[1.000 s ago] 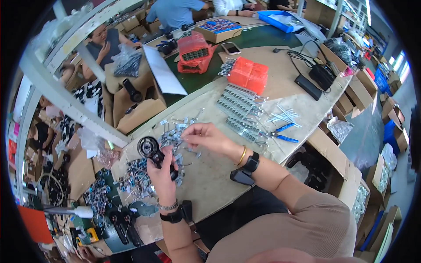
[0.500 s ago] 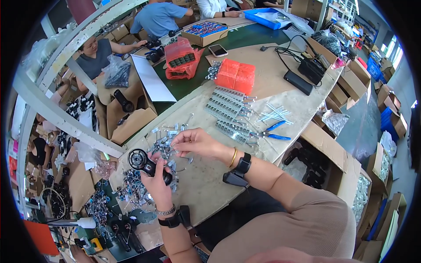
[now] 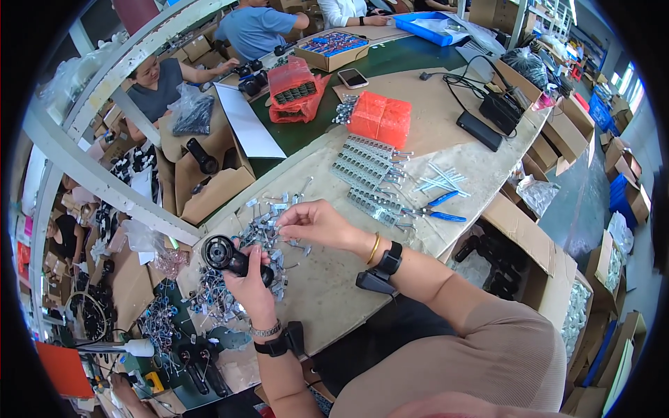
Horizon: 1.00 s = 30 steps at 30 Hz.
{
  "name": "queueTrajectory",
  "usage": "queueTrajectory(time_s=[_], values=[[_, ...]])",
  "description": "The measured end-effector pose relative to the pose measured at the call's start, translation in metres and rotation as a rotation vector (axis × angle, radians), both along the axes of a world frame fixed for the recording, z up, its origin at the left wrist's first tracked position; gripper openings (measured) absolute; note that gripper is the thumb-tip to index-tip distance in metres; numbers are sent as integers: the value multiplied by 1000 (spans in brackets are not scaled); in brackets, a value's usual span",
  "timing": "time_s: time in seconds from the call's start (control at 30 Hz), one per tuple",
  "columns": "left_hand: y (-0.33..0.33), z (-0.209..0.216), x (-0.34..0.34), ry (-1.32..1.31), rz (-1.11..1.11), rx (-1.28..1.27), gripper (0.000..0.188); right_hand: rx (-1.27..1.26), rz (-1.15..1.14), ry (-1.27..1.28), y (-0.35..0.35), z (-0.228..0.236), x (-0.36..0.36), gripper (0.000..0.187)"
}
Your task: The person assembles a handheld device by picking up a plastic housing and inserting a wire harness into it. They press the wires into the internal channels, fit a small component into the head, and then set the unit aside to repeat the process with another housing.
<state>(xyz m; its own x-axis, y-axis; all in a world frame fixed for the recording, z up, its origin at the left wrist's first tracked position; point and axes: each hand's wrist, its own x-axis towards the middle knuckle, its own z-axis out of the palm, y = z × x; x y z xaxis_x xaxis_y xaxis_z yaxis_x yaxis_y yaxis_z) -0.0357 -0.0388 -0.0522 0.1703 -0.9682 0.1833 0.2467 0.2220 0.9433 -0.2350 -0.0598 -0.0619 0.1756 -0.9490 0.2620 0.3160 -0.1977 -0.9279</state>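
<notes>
My left hand (image 3: 252,291) is wrapped round the handle of a black housing with a round, ringed head (image 3: 219,252). It looks like a small handheld fan or dryer body; the head faces up and to the left. Just right of it, my right hand (image 3: 317,223) is closed in a pinch, and what sits between its fingertips is too small to make out. Beneath and around both hands spreads a loose pile of small silvery parts with short wires (image 3: 212,289). Further right lie sheets of small circuit boards (image 3: 361,166) with wired parts along their edge.
Blue-handled pliers (image 3: 444,217) and thin white sticks (image 3: 442,178) lie on the right of the table. Behind are a red-wrapped bundle (image 3: 380,120), a phone (image 3: 352,78) and black power adapters (image 3: 479,131). A cardboard box (image 3: 216,191) stands left, against a white metal frame (image 3: 115,177).
The view has shifted slightly, so the table's things appear a little further right. Both hands keep nearly the same pose, the left still round the black housing.
</notes>
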Motion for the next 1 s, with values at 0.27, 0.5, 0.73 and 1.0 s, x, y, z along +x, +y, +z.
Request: queueTrajectory(time_s=[0.27, 0.5, 0.73, 1.0], values=[[7, -6, 4, -395, -192, 16, 34, -245, -231, 405, 8, 15, -5, 16], [10, 3, -3, -385, -323, 123, 36, -305, -172, 447, 8, 12, -9, 16], [10, 6, 5, -324, -388, 194, 40, -250, -98, 408, 7, 12, -13, 14], [7, 14, -1, 58, -358, 276, 26, -84, -26, 52, -6, 10, -28, 18]])
